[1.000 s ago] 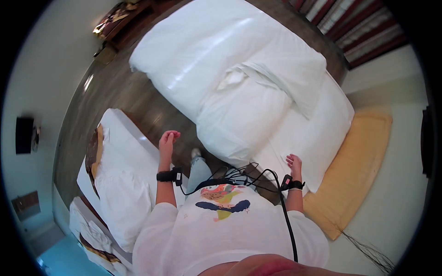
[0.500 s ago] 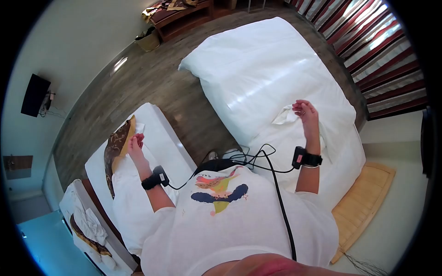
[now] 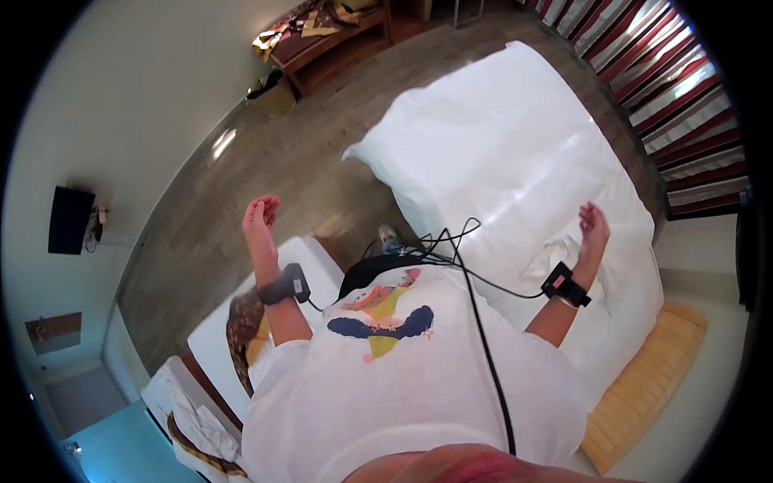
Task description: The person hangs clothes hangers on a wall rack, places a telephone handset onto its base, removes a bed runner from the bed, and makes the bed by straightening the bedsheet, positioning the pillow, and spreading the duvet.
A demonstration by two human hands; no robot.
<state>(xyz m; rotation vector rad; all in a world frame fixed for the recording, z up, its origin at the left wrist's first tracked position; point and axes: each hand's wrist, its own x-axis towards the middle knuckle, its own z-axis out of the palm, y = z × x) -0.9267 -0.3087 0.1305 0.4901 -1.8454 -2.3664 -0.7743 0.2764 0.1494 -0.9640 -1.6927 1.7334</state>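
My left hand (image 3: 261, 212) is raised over the floor at the left, its fingers curled together with nothing visible in them. Over the right part of the large white bed (image 3: 491, 129), my right hand (image 3: 593, 225) hangs with loosely bent fingers, slightly apart and empty. Bunched white cloth (image 3: 549, 256) lies on that bed, partly behind my right forearm. Each wrist wears a black strap with a small box. Black cables (image 3: 459, 258) loop in front of my waist.
Smaller white beds (image 3: 211, 338) with brown and gold cloths stand at the lower left. A bin (image 3: 272, 97) is beside a wooden bench (image 3: 330, 50) at the back. A tan headboard (image 3: 644, 386) stands at lower right, and striped curtains (image 3: 660, 88) hang at upper right.
The view has turned, and the beds sit differently in it. The bunched bedding on the large bed looks flatter. My right hand has moved up and to the right, my left hand up and to the left.
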